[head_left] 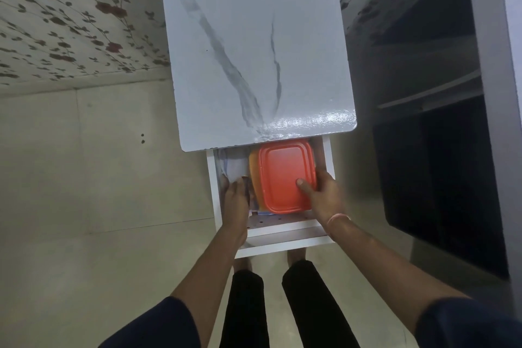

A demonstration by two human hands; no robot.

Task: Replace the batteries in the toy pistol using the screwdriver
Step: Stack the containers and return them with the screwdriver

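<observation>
An orange lidded plastic box (282,172) sits in the pulled-out white drawer (282,246) under a small marble-patterned table (254,59). My right hand (322,192) grips the box's right side, thumb on the lid. My left hand (236,200) holds its left side, fingers down between the box and some papers (233,165). No toy pistol, screwdriver or batteries show; the box's contents are hidden by the lid.
A flower-patterned wall (70,22) runs at the left and back. A dark cabinet or shelf unit (440,150) stands close to the right. My legs (276,308) stand on the pale tiled floor (99,192) just before the drawer.
</observation>
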